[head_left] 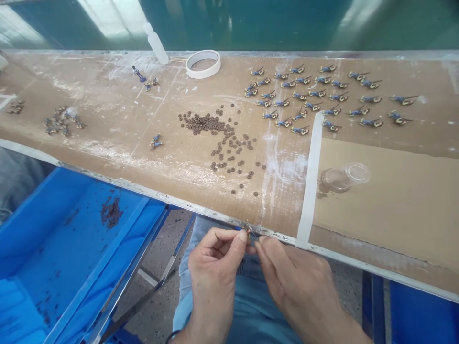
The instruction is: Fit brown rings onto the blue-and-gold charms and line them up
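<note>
At the front edge of the table, my left hand (220, 260) pinches a tiny painted figurine (247, 231) between thumb and fingertips; a bit of blue shows on it, but most is covered. My right hand (290, 267) is closed close beside it, fingertips pinched at the figurine. A thin sliver shows near those fingertips, too small to tell what it is. Beyond my hands lie many small brown discs (204, 124) with a central dot or hole, heaped and scattered. Rows of little blue-and-yellow figurines (313, 106) lie on the table's right half.
A white bottle (158, 45) and a roll of tape (203, 74) stand at the back. Clear plastic cups (339, 177) sit at right beside a white tape strip (311, 186). Figurine clusters (62, 122) lie left. A blue bin (82, 229) is below the table's edge.
</note>
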`<control>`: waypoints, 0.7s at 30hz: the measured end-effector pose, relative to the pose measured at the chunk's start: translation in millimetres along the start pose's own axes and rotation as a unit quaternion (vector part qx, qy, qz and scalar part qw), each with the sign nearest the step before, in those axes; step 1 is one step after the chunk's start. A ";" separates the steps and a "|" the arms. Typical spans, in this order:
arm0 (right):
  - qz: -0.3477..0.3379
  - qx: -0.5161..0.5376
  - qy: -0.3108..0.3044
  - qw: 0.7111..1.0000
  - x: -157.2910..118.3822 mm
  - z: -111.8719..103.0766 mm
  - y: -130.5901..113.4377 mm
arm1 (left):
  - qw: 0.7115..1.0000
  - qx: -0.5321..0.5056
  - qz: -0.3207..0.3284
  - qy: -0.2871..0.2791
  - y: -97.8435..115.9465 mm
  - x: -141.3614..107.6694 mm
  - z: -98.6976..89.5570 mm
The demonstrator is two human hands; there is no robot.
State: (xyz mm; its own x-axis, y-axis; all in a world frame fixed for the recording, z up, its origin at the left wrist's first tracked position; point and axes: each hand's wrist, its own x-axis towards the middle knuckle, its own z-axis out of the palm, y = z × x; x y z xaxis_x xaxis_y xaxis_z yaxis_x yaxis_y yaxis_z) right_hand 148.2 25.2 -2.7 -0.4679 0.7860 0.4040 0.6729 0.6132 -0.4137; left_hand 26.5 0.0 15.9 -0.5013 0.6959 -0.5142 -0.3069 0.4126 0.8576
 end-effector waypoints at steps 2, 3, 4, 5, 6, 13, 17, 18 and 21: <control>0.004 -0.002 0.001 1.000 0.3 1.1 -1.7 | 1.000 0.000 0.001 0.000 -0.4 0.3 -0.3; 0.010 -0.001 0.001 1.000 -0.2 2.3 -2.6 | 1.000 -0.002 -0.002 -0.001 -0.5 0.6 -0.5; 0.019 0.004 0.003 1.000 -1.2 3.8 -3.6 | 1.000 -0.008 -0.008 -0.003 -0.6 1.0 -0.8; 0.032 0.011 0.005 0.999 -2.4 5.5 -4.5 | 1.000 -0.020 -0.017 -0.009 -0.7 1.4 -1.2; 0.048 0.024 0.008 0.999 -3.9 6.9 -5.2 | 0.999 -0.037 -0.026 -0.017 -0.8 1.6 -1.8; 0.179 0.203 -0.018 0.962 -14.1 -5.2 -2.6 | 0.992 -0.092 -0.048 -0.076 4.4 -3.9 -7.2; 0.210 0.219 0.030 0.952 -21.5 -25.6 7.4 | 0.994 -0.079 -0.031 -0.073 15.1 -10.6 -2.0; 0.212 0.203 0.056 0.954 -23.3 -31.0 11.7 | 0.994 -0.069 -0.020 -0.077 18.9 -11.8 0.8; 0.226 0.093 0.153 0.957 -27.1 -47.5 29.8 | 0.995 -0.005 0.045 -0.088 34.7 -11.7 13.5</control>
State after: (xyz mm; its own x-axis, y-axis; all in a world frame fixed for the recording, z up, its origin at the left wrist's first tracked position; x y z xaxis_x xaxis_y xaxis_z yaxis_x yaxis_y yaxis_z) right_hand 208.1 18.5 12.8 0.0566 0.9322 0.3576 0.6393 0.2412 -0.7301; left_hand 32.7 14.1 51.8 -0.3787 0.8216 -0.4260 -0.2755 0.3394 0.8994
